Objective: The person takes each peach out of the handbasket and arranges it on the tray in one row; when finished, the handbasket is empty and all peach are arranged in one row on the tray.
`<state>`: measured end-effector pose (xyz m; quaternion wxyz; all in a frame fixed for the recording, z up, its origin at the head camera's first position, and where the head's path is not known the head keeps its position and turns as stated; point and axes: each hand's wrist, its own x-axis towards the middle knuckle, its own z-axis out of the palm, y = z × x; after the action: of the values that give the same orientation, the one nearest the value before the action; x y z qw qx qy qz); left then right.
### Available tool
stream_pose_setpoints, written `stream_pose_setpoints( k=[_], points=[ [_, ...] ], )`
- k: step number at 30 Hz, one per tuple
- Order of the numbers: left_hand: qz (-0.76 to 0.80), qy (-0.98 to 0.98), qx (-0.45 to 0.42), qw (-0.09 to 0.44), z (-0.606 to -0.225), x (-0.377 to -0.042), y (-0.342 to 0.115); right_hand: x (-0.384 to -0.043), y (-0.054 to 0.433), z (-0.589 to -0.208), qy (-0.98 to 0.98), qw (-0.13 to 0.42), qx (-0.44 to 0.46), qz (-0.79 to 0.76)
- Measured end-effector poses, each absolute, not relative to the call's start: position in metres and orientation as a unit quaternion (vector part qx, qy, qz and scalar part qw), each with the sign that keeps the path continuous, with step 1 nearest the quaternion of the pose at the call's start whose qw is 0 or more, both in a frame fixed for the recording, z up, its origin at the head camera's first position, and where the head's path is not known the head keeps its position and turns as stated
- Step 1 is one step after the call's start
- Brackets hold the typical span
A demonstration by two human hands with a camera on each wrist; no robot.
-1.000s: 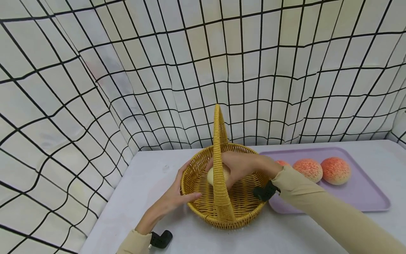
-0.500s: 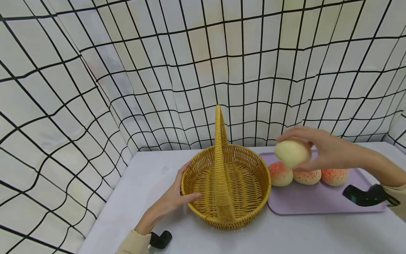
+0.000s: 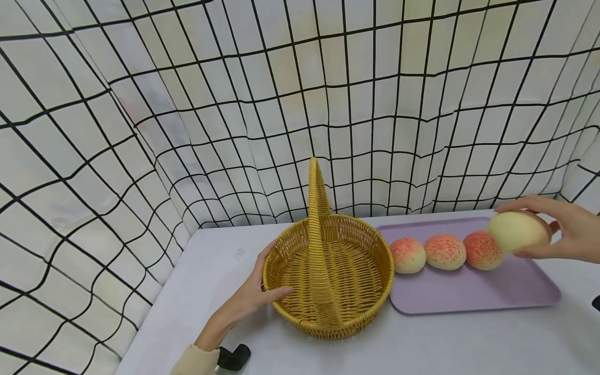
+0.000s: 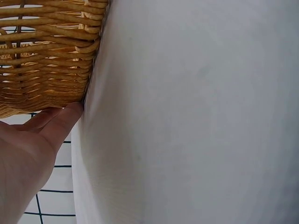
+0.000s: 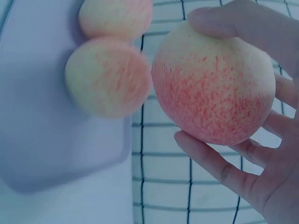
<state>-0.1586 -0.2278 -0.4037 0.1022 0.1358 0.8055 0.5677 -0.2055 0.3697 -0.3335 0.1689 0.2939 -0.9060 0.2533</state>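
Observation:
My left hand [image 3: 255,294] holds the yellow wicker basket [image 3: 385,281] by its left side, thumb over the rim and fingers along the outer wall. In the left wrist view, fingertips touch the weave [image 4: 56,79] low down near the table. The basket stands upright with its tall handle arching over it, and its woven floor shows bare. My right hand [image 3: 564,229] grips a peach [image 3: 517,232] above the right part of the lilac tray [image 3: 469,291]. The pale side faces the head view; red speckles show in the right wrist view. Three peaches [image 3: 444,252] sit in a row on the tray.
The tray lies right of the basket, its left edge close to the basket's rim. A white cloth covers the table [image 3: 422,344]. Black netting [image 3: 300,125] over white sheeting rises behind and on the left.
My right hand has lifted the peach out of the basket and carried it right, over the tray. The left hand stays on the basket's rim.

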Motion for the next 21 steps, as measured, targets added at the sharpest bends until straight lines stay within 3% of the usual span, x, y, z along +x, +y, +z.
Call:
stream_pose_setpoints(
  k=[5, 15, 21],
  points=[
    [0.57, 0.805, 0.13, 0.101, -0.405, -0.158, -0.228, -0.216, 0.397, -0.358, -0.921, 0.182, 0.249, 0.239],
    [0.566, 0.807, 0.138, 0.102, -0.406, -0.159, -0.228, -0.231, 0.419, -0.395, -0.956, 0.118, 0.202, 0.176],
    [0.567, 0.807, 0.127, 0.104, -0.404, -0.158, -0.228, -0.232, 0.404, -0.389, -0.968, 0.073, 0.208, 0.123]
  ],
)
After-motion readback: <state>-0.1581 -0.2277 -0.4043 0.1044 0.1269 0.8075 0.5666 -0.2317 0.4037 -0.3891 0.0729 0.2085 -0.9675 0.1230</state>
